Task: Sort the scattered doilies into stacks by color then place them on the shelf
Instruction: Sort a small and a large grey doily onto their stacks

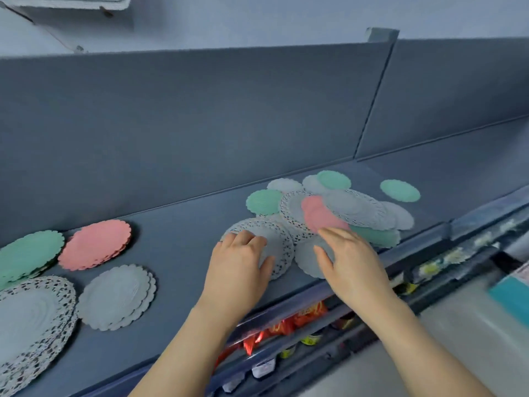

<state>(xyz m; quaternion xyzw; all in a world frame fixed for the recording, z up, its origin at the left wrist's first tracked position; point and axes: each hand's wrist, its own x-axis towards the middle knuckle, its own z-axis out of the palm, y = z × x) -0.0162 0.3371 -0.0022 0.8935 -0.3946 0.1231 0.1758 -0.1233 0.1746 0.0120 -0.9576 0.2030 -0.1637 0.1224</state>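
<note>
Forearms reach from the near edge over the dark blue shelf, above red packets on a lower level. The left hand lies palm down on a round lace doily, fingers a little bent and spread, thumb out to the right. The right hand is also flat and relaxed: its thumb rests on a plain grey doily with a wavy edge, and its straight fingertips touch a pink doily. Neither hand grips anything.

On the near left are four sorted stacks: lace, grey, green and pink. Beyond the hands, grey, green and lace doilies overlap in a loose heap. One green doily lies alone at the far right. A matte blue back panel stands behind.
</note>
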